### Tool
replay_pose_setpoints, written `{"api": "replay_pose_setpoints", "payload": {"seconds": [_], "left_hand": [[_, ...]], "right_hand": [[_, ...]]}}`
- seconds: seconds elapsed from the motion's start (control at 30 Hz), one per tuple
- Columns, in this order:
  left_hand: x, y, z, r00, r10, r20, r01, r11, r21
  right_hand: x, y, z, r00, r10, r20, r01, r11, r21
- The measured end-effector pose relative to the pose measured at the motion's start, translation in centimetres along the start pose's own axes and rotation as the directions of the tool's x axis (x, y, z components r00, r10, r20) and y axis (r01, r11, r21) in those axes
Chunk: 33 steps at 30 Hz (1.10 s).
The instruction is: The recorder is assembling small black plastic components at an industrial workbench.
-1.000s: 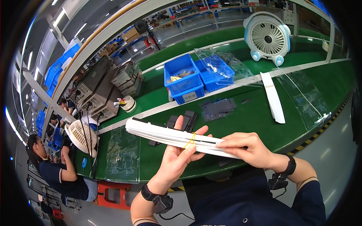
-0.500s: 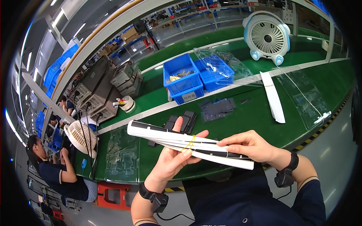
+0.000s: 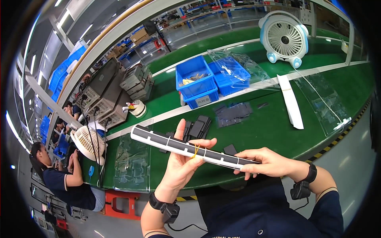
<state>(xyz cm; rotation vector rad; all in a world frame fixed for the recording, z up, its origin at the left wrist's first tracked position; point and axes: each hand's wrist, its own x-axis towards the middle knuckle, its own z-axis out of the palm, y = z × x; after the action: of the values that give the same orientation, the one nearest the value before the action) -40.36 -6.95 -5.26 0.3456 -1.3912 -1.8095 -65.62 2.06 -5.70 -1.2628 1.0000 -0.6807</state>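
Above the near edge of the green table, both hands hold a long bundle of white strips (image 3: 158,142) with black faces showing and a thin yellow rubber band (image 3: 195,150) round its middle. My left hand (image 3: 177,166) is closed on the middle, thumb beside the band, index finger pointing up. At the bundle's right end, my right hand (image 3: 272,162) grips with thumb above and fingers beneath. Beyond the bundle lies a pile of small black blocks (image 3: 199,127), partly hidden by it. Flat dark pieces (image 3: 234,114) are grouped farther back.
Two blue bins (image 3: 194,90) stand behind, clear plastic trays beside them. Another white banded bundle (image 3: 291,105) lies right, near a clear tray (image 3: 323,101). A white-and-blue fan (image 3: 285,39) stands far right. A co-worker (image 3: 63,178) sits left by a beige fan (image 3: 88,143).
The bundle has been turned and squeezed together: its strips, fanned out before, now lie as one narrow stack with a black face toward me. The right hand has shifted its hold at the end.
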Motion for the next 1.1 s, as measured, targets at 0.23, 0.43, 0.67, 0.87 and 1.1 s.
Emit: {"api": "replay_pose_setpoints", "payload": {"seconds": [0.23,0.43,0.67,0.87,1.1], "left_hand": [[-0.5,0.5,1.5,0.989,-0.083,-0.121,0.092,0.993,0.075],[-0.9,0.2,0.5,1.0,-0.012,-0.014,0.013,0.998,0.058],[-0.4,0.8,0.1,0.982,-0.031,-0.188,0.037,0.999,0.029],[-0.1,1.4,-0.6,0.927,-0.184,-0.328,0.199,0.98,0.01],[-0.1,1.8,0.9,0.958,0.114,-0.262,-0.024,0.946,0.323]], "right_hand": [[1.0,1.2,0.0,0.557,-0.805,-0.206,0.341,0.447,-0.827],[0.6,0.9,-0.7,0.713,-0.586,-0.384,0.374,0.782,-0.499],[0.3,1.1,-1.5,0.831,-0.325,-0.451,0.331,0.941,-0.068],[0.5,2.0,-2.1,0.938,-0.116,-0.327,0.195,0.956,0.219],[0.0,1.3,-1.8,1.0,0.015,0.016,-0.019,0.95,0.312]]}}
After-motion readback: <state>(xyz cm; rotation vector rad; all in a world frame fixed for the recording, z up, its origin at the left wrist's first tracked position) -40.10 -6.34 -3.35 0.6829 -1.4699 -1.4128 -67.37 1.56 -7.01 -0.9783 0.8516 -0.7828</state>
